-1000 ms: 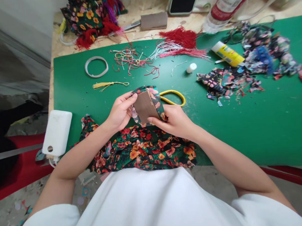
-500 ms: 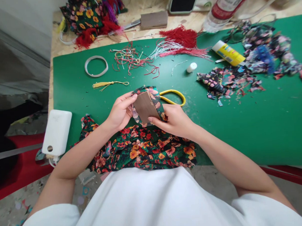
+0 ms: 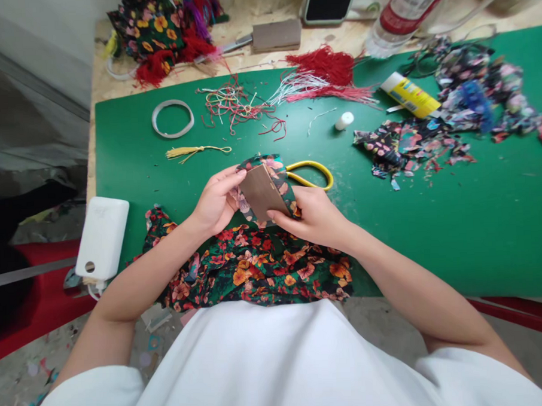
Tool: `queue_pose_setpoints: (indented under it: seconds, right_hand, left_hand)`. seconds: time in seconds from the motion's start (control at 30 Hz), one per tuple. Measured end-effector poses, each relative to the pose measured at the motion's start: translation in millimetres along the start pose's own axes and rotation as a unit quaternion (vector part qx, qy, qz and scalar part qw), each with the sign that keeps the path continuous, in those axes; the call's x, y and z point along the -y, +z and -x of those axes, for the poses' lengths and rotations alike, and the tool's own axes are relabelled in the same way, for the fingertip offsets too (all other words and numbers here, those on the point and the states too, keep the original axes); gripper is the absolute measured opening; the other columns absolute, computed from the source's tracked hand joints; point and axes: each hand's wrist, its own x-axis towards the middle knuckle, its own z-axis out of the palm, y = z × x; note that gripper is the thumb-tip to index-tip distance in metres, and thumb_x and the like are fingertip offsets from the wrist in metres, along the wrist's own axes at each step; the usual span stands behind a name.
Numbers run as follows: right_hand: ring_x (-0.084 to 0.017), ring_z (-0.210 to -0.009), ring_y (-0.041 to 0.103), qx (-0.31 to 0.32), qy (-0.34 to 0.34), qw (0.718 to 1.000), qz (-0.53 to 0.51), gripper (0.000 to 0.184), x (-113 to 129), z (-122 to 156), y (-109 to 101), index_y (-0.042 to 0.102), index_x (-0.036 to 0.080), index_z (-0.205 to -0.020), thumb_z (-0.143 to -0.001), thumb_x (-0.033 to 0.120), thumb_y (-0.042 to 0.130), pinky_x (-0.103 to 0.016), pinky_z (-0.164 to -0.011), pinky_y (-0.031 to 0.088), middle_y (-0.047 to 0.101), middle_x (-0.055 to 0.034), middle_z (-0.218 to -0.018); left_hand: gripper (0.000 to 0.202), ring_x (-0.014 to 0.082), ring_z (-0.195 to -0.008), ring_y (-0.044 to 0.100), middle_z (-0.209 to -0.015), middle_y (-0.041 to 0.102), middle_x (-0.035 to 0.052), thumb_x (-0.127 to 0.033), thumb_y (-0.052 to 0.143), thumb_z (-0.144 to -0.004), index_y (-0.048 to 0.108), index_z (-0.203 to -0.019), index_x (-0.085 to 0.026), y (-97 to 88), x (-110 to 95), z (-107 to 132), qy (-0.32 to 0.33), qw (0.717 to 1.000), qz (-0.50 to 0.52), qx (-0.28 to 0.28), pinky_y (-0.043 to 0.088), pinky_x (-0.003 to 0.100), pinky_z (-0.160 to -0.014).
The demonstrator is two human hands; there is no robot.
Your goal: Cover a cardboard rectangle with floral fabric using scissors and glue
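Observation:
Between my hands is a flat brown rectangular piece point(image 3: 262, 194) lying on a cut piece of floral fabric point(image 3: 276, 164), whose edges stick out around it. My left hand point(image 3: 220, 199) pinches the two at their upper left, thumb on the brown face. From the lower right, my right hand point(image 3: 316, 218) grips them with its thumb on top and its fingers behind. Just beyond, the yellow handle of a pair of scissors point(image 3: 328, 175) shows; the blades are hidden. A larger floral cloth point(image 3: 256, 269) lies crumpled below my hands at the table's near edge.
On the green mat point(image 3: 434, 238) are a tape roll point(image 3: 154, 119), a yellow tassel point(image 3: 185, 152), tangled cords point(image 3: 233, 106), red tassels point(image 3: 325, 69), a white cap point(image 3: 344, 121), a glue tube point(image 3: 410, 95) and fabric scraps point(image 3: 407, 143). A white power bank point(image 3: 102, 237) sits left; a bottle point(image 3: 406, 14) stands behind.
The brown piece and fabric are tilted very slightly in my hands. Otherwise my hands and the things on the table stay where they were.

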Motion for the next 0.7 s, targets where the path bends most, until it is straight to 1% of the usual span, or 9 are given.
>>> queue_pose_setpoints:
  seconds: [0.1,0.2,0.33,0.47,0.53,0.6,0.7]
  right_hand:
    - [-0.011,-0.053,0.043,-0.002,0.0,1.0,0.002,0.018,-0.2,0.1,0.6,0.045,0.02,-0.073,-0.084,0.028,0.056,-0.024,-0.055,0.036,0.051,0.0016,-0.061]
    - [-0.011,-0.053,0.043,-0.011,-0.003,1.0,0.003,0.018,0.0,0.0,0.7,0.045,0.02,-0.074,-0.085,0.029,0.056,-0.024,-0.055,0.036,0.051,0.0018,-0.061]
    - [-0.012,-0.053,0.044,-0.011,0.009,1.0,-0.011,0.019,0.9,-0.3,-0.5,0.046,0.021,-0.074,-0.086,0.031,0.055,-0.025,-0.055,0.036,0.053,0.0014,-0.061]
    - [-0.013,-0.057,0.047,-0.02,0.023,0.999,-0.019,0.02,2.5,-0.5,-1.3,0.046,0.021,-0.075,-0.087,0.033,0.056,-0.026,-0.058,0.038,0.057,-0.0001,-0.065]
    - [-0.012,-0.058,0.045,-0.032,0.024,0.999,-0.02,0.021,3.2,-0.3,-1.3,0.046,0.021,-0.076,-0.088,0.035,0.056,-0.026,-0.059,0.038,0.056,0.0005,-0.066]
    - [-0.012,-0.058,0.043,-0.043,0.027,0.998,-0.022,0.022,3.8,-0.1,-1.4,0.044,0.021,-0.076,-0.087,0.035,0.058,-0.026,-0.058,0.037,0.053,0.0014,-0.065]
    - [-0.01,-0.054,0.037,-0.07,0.039,0.996,-0.027,0.029,5.5,0.1,-2.4,0.04,0.021,-0.072,-0.086,0.036,0.06,-0.025,-0.054,0.032,0.044,0.0039,-0.06]
  left_hand:
    - [0.016,0.0134,-0.065,0.071,-0.079,0.077,0.0031,-0.024,0.073,-0.073,0.072,-0.085,-0.014,1.8,-0.8,1.2,-0.003,1.0,0.005,0.008,0.053,0.019,-0.056]
    - [0.017,0.013,-0.065,0.071,-0.077,0.076,0.0029,-0.025,0.074,-0.072,0.071,-0.084,-0.014,2.7,-1.7,2.1,-0.01,1.0,0.002,0.014,0.053,0.019,-0.057]
    - [0.016,0.0117,-0.062,0.069,-0.074,0.075,0.0016,-0.025,0.076,-0.071,0.071,-0.082,-0.014,2.3,-2.6,2.2,-0.018,1.0,0.012,0.011,0.053,0.019,-0.056]
    - [0.018,0.0115,-0.062,0.068,-0.077,0.075,0.0014,-0.025,0.076,-0.071,0.071,-0.086,-0.015,1.6,-2.5,2.2,-0.022,1.0,0.005,-0.002,0.053,0.02,-0.056]
    - [0.021,0.0119,-0.064,0.068,-0.078,0.076,0.0016,-0.026,0.077,-0.071,0.071,-0.088,-0.016,1.8,-2.4,2.3,-0.023,1.0,0.0,-0.005,0.053,0.02,-0.058]
    - [0.023,0.0126,-0.066,0.069,-0.079,0.076,0.0019,-0.027,0.078,-0.07,0.071,-0.088,-0.016,2.1,-2.3,2.3,-0.024,1.0,-0.005,0.004,0.052,0.021,-0.059]
    - [0.025,0.0115,-0.065,0.068,-0.079,0.075,0.0012,-0.028,0.081,-0.068,0.07,-0.088,-0.017,2.4,-1.9,1.9,-0.02,1.0,-0.012,0.014,0.051,0.02,-0.059]
